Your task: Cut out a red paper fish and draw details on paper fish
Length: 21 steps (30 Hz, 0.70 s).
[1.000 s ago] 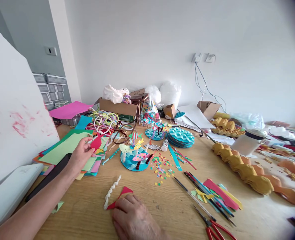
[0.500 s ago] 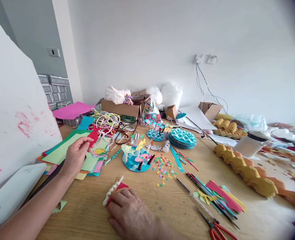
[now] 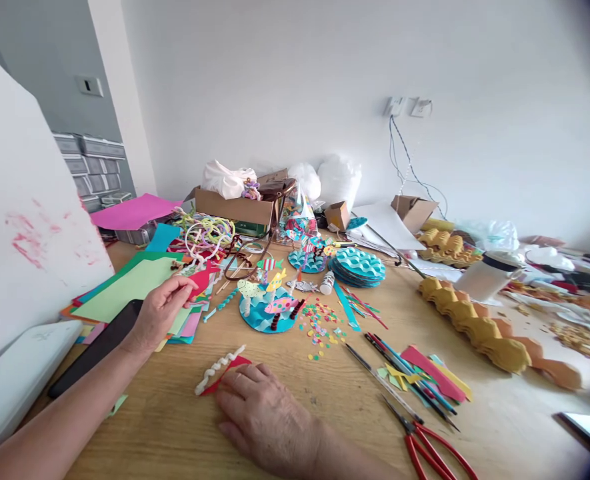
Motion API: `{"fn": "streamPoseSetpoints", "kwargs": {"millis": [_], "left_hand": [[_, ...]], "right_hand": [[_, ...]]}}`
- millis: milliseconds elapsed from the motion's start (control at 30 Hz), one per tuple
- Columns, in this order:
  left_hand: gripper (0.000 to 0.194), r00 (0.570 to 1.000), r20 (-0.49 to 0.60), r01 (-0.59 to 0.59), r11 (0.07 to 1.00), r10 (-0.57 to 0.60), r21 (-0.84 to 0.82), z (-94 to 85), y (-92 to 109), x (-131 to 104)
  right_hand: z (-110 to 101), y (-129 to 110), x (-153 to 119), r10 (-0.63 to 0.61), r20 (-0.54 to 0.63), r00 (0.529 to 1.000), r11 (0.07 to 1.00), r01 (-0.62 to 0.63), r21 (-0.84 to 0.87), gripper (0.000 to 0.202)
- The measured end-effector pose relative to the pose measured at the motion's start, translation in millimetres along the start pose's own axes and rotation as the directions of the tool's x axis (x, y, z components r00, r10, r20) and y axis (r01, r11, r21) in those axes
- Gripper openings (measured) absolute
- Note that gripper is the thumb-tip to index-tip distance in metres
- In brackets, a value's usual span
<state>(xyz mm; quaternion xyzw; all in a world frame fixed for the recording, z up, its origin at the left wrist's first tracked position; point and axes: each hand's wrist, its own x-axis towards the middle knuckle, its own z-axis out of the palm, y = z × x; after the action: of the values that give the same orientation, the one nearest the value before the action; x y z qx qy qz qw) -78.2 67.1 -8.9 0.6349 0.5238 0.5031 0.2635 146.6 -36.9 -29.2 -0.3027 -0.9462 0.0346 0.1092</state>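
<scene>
Between its thumb and fingertips, my left hand (image 3: 167, 308) pinches a red paper fish (image 3: 203, 279), raised over the left pile of coloured paper. My right hand (image 3: 269, 417) lies on the table at the front, fingers together and curled over a piece of red paper (image 3: 233, 367). Most of that paper is hidden beneath the fingers. Alongside it lies a twisted white pipe cleaner (image 3: 219, 369). Behind the hands stands a blue wavy disc (image 3: 269, 316) with paper fish on pipe-cleaner stems, among them a pink spotted one (image 3: 282, 305).
Red-handled scissors (image 3: 429, 443), pencils (image 3: 415, 373) and paper scraps lie at right. Confetti dots (image 3: 319, 320) are scattered mid-table. Stacked blue wavy discs (image 3: 359, 267), a white mug (image 3: 489, 277) and yellow egg-carton strips (image 3: 475, 327) stand farther back. A black phone (image 3: 97, 347) lies at left.
My left hand has shifted slightly right and turned the red fish so its tail points right. My right hand stays over the red paper. The whole view has swung slightly.
</scene>
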Motion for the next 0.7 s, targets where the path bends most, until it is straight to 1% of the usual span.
{"fn": "streamPoseSetpoints", "kwargs": {"millis": [67,100,167,233,300,333,433,467,500,533,600,700], "left_hand": [[0.030,0.991,0.129,-0.017,1.000,0.015,0.014,0.2,3,-1],[0.032,0.978,0.205,-0.028,0.999,0.023,0.019,0.7,4,-2],[0.035,0.933,0.357,-0.050,0.998,0.038,0.023,2.7,8,-5],[0.035,0.879,0.473,-0.070,0.997,0.051,0.023,6.8,13,-11],[0.033,0.815,0.577,-0.090,0.995,0.053,0.035,13.8,19,-19],[0.031,0.772,0.634,-0.103,0.993,0.047,0.052,18.4,23,-24],[0.025,0.618,0.786,-0.155,0.981,0.002,0.119,36.2,33,-42],[0.022,0.564,0.825,-0.183,0.972,-0.021,0.150,43.0,35,-48],[0.019,0.529,0.848,-0.222,0.961,-0.023,0.165,49.9,36,-55],[0.017,0.506,0.862,-0.257,0.950,-0.025,0.179,56.5,35,-60],[0.012,0.476,0.879,-0.310,0.929,-0.030,0.200,68.4,32,-71],[0.010,0.463,0.886,-0.378,0.901,-0.017,0.215,80.1,27,-81]], "right_hand": [[-4,-1,-7,0.028,0.041,0.999,0.999,-0.027,-0.021,0.016],[-6,-1,-12,0.038,0.054,0.998,0.999,-0.037,-0.031,0.016],[-7,1,-22,0.064,0.068,0.996,0.997,-0.060,-0.049,0.015],[-6,5,-35,0.101,0.059,0.993,0.993,-0.097,-0.060,0.013],[-6,11,-47,0.157,0.038,0.987,0.986,-0.155,-0.056,0.012],[-6,14,-54,0.191,0.027,0.981,0.981,-0.189,-0.052,0.011],[-9,25,-69,0.314,0.017,0.949,0.948,-0.313,-0.060,0.012],[-11,27,-72,0.356,0.020,0.934,0.933,-0.354,-0.066,0.014],[-13,30,-75,0.393,0.024,0.919,0.918,-0.390,-0.069,0.015],[-15,32,-77,0.424,0.027,0.905,0.904,-0.421,-0.069,0.016],[-18,34,-80,0.468,0.035,0.883,0.883,-0.465,-0.067,0.016],[-20,34,-81,0.504,0.044,0.863,0.863,-0.501,-0.059,0.016]]}}
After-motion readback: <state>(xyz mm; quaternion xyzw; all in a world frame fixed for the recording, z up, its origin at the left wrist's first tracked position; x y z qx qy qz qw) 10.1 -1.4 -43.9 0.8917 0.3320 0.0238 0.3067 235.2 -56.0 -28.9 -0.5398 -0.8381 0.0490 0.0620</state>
